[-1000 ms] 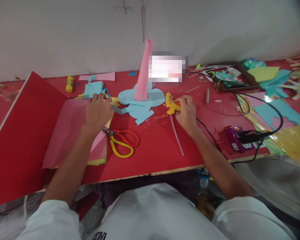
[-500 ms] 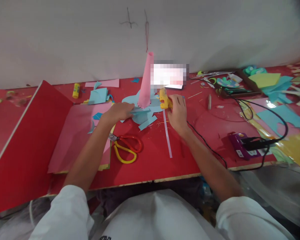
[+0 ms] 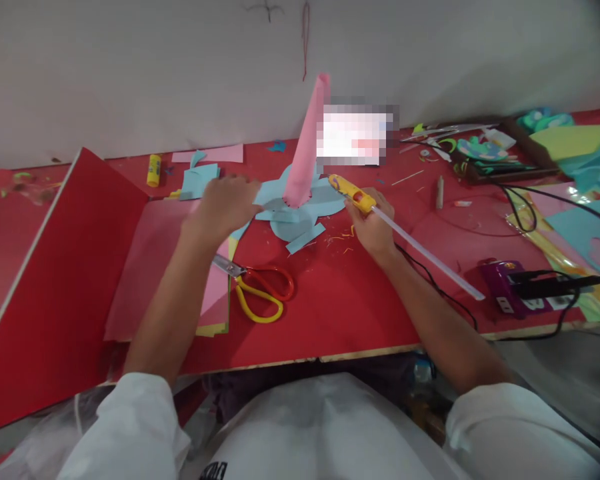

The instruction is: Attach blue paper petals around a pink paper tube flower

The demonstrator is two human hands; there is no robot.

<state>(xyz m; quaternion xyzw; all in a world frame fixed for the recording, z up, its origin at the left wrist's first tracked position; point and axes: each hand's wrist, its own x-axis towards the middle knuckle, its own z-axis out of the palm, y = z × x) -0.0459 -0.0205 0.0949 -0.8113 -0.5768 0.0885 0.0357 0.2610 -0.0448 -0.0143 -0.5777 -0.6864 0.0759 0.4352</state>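
i see the pink cone (image 3: 307,143) standing on the red counter (image 3: 330,300), leaning a little to the right, its foot on a pile of light blue paper pieces (image 3: 300,210); i use it as my landmark. the right hand (image 3: 373,223) is just right of the cone's foot, fingers wrapped tight on the yellow glue gun (image 3: 350,192), whose nozzle points at the cone's base, close to it; whether it touches i cannot tell. a clear glue stick (image 3: 425,252) runs out of the gun's back, away from the cone toward the lower right, above the forearm. a black cord (image 3: 435,293) trails from under that wrist, further from the cone. the left hand (image 3: 225,207) is just left of the cone's foot, blurred, fingers curled loosely over the edge of the blue paper; whether it grips anything i cannot tell. below and left of the cone lie scissors (image 3: 260,293) with red and yellow handles, blades partly under the left forearm, beside a pink sheet (image 3: 155,267). further left of the cone a big red board (image 3: 45,287) lies slanted. behind and left of the cone a small yellow glue stick tube (image 3: 153,170) stands near the wall. well right of the cone sits a purple power strip (image 3: 510,293) with a black plug in it.
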